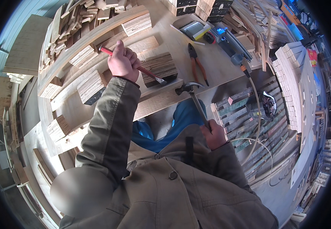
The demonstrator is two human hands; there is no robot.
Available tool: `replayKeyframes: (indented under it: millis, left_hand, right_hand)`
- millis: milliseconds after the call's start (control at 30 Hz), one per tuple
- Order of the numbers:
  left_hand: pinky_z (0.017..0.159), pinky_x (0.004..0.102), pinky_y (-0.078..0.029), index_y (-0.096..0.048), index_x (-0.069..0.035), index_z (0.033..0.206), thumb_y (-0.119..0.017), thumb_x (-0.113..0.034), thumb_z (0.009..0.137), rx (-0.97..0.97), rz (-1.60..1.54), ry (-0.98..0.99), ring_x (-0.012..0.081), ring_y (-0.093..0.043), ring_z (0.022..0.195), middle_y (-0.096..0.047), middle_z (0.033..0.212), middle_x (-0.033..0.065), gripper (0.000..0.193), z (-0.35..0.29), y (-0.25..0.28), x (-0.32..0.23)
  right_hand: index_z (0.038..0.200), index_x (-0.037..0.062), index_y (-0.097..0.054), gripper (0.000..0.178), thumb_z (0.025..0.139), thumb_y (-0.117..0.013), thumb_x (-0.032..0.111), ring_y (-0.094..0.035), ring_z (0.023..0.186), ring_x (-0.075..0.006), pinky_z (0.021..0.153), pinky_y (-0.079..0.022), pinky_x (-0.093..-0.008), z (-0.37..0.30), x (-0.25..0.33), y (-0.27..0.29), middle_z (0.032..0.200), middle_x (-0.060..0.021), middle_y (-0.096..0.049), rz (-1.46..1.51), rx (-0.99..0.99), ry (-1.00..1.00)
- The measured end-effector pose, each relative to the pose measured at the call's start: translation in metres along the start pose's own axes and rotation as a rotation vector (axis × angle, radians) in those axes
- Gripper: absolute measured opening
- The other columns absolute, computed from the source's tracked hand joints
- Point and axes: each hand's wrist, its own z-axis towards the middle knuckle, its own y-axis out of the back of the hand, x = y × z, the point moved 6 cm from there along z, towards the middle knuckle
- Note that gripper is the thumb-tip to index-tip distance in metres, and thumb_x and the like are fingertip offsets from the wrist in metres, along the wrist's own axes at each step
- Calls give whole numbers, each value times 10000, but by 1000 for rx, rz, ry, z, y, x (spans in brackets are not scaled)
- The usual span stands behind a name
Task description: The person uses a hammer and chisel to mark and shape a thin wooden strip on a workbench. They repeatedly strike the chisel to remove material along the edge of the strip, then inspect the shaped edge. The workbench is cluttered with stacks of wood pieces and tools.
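My left hand (pixel 123 63) is closed around a red pry bar (pixel 147 71). Its flat metal tip rests by a wooden block (pixel 159 66) with a dark face, at the edge of a wooden pallet frame (pixel 150 100). In my right hand (pixel 213 135), lower and to the right, is the handle of a claw hammer (pixel 198 101). The hammer's head is up beside the pallet's near board. Beyond the head lie pliers (pixel 196 63) with orange handles, on the bench top.
A nail gun (pixel 230 45) with an air hose (pixel 258 99) lies at the back right, beside an open box (pixel 193 29). Scrap wood sticks (pixel 73 28) are heaped at the far left. A slatted rack (pixel 245 110) stands right of my legs, near stacked boards (pixel 287 84).
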Motion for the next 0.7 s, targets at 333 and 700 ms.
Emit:
replayKeyframes:
  millis: [333, 700]
  left_hand:
    - [454, 301, -230, -381, -158, 698, -617, -365, 1029, 86, -39, -208, 118, -290, 510, -356, 620, -15, 457, -34, 4, -52]
    - [437, 277, -214, -364, -181, 719, -595, -327, 1055, -218, 104, -218, 92, -272, 516, -329, 631, -37, 433, -122, 156, -151]
  right_hand:
    - [890, 3, -639, 250, 934, -721, 235, -630, 666, -209, 634, -480, -379, -8, 13, 0, 710, -119, -652, 6, 9, -24]
    - [890, 2, -614, 232, 921, -746, 191, -677, 668, -237, 630, -513, -370, -33, 3, -16, 718, -121, -681, 2, 1, 59]
